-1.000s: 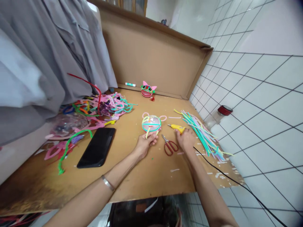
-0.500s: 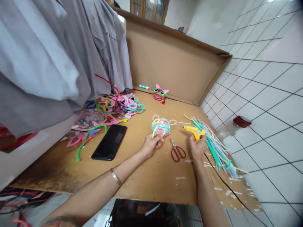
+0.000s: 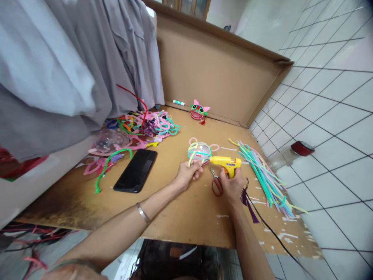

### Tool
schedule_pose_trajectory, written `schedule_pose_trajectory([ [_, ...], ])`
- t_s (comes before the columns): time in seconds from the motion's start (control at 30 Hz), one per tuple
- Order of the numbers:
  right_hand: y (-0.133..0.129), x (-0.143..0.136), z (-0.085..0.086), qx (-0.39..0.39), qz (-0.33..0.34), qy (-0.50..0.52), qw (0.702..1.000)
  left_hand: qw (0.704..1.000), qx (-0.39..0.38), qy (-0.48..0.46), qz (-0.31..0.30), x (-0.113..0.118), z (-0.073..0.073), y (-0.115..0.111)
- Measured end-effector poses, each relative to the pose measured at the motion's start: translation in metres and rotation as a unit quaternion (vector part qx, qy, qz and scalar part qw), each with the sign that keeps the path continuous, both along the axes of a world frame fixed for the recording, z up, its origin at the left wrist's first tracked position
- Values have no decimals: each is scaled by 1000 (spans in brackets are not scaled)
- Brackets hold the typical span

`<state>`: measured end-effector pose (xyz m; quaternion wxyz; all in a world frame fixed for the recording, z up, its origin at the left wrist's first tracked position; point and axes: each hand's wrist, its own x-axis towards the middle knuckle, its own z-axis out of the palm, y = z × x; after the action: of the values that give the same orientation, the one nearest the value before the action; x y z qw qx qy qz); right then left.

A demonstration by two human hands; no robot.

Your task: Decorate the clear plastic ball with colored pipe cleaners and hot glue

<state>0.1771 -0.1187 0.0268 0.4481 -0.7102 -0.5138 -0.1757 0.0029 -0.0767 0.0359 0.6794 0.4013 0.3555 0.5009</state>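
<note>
My left hand [image 3: 189, 174] is closed on the lower edge of a clear plastic ball [image 3: 201, 149] trimmed with pipe cleaners, with pink loops at its top and side. A pale yellow pipe cleaner [image 3: 191, 158] stands up from between the fingers. In my right hand [image 3: 232, 183] is a yellow glue gun [image 3: 225, 161], gripped by its handle, its nozzle pointing left and reaching the ball's right side. Whether the tip touches the ball I cannot tell. Red-handled scissors [image 3: 216, 184] lie beneath the gun, partly hidden by my right hand.
A black phone [image 3: 135, 171] lies left, before a tangled pipe-cleaner heap [image 3: 157, 126]. Straight pipe cleaners [image 3: 262, 175] lie right, near a purple tassel [image 3: 251, 208] and the gun's black cord [image 3: 271, 229]. A decorated cat-like ball [image 3: 198, 111] and a marker [image 3: 178, 102] sit against the cardboard wall [image 3: 210, 70].
My right hand has brought the glue gun left to the ball, now covering part of the scissors. The purple tassel has come into sight. My left hand keeps its hold.
</note>
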Motion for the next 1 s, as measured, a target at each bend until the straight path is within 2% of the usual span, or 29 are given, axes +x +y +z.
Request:
schedule_pose_trajectory([
  [0.4, 1, 1, -2, 23, 2, -29, 999, 1000, 11, 13, 5, -1, -2, 2],
  [0.9, 0, 0, 1, 18, 9, 2, 1000, 1000, 0, 10, 12, 1, -1, 0],
  [1.0, -1, -2, 3, 21, -8, 16, 1000, 1000, -9, 10, 14, 2, -1, 0],
])
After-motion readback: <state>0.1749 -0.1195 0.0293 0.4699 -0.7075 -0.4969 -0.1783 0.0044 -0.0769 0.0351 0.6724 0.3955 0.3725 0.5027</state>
